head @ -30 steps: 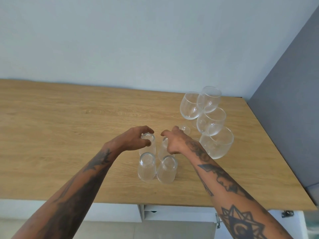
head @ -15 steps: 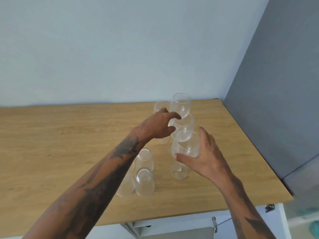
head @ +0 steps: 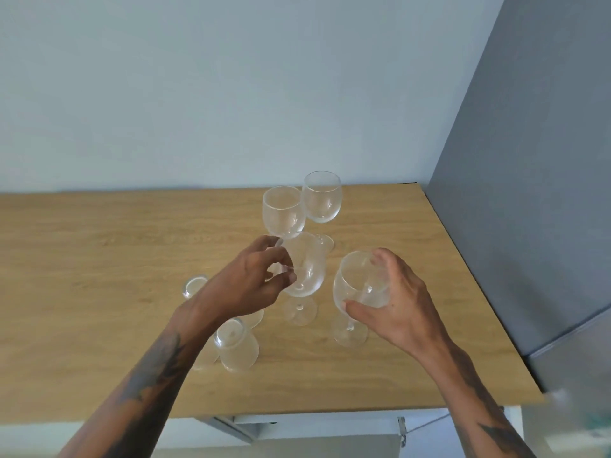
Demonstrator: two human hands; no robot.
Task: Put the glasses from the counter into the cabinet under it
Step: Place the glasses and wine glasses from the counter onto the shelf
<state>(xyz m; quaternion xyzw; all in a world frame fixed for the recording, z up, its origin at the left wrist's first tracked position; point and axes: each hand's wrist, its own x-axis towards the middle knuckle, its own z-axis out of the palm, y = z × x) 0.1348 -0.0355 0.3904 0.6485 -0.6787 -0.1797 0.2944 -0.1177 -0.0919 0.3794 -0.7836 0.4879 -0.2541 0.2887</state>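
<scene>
Clear wine glasses stand in a group on the wooden counter (head: pixel 99 259). My right hand (head: pixel 400 309) is closed around the bowl of the nearest wine glass (head: pixel 358 279), whose foot rests on the counter. My left hand (head: pixel 244 285) curls its thumb and forefinger onto the left side of the second wine glass (head: pixel 305 269), which also stands on its foot. Two more wine glasses (head: pixel 284 213) (head: pixel 322 200) stand behind, untouched. Upside-down tumblers (head: pixel 236 348) (head: pixel 195 285) sit under and beside my left forearm, which partly hides them.
A grey panel (head: pixel 529 193) rises along the counter's right edge, and a pale wall runs behind. Below the front edge shows the white cabinet (head: pixel 297 421) with a hinge (head: pixel 401 428) at its right.
Both hands left the tumblers and went to the wine glasses. My right hand has closed on the nearest one, my left hand dropped from the back glasses to the second one.
</scene>
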